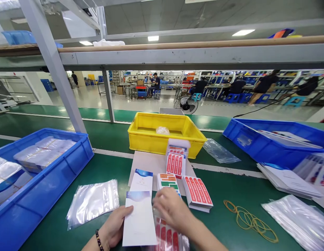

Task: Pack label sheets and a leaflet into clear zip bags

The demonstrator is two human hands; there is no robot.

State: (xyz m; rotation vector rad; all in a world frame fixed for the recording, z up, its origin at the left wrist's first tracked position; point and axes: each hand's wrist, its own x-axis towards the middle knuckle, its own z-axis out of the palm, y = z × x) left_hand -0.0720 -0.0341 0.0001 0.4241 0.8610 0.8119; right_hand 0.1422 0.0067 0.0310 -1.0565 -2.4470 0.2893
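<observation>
White leaflet [140, 225], low in the centre over the green table [109, 170], and the left hand [115, 223] has it, thumb closed on its edge! Beside it, the right hand [170, 208], fingers curled and blurred: whether they hold anything, I cannot tell. Red sticker stack [197, 191] to the right, clear bags [95, 200] left, yellow bin [151, 142] behind.

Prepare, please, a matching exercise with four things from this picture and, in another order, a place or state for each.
1. Left hand
2. Rubber bands
3. Yellow bin
4. Fan

A. beyond the green tabletop
B. lying loose, right of both hands
C. gripping a white leaflet
D. containing a clear plastic packet

Pairs: 1-C, 2-B, 3-D, 4-A
</observation>
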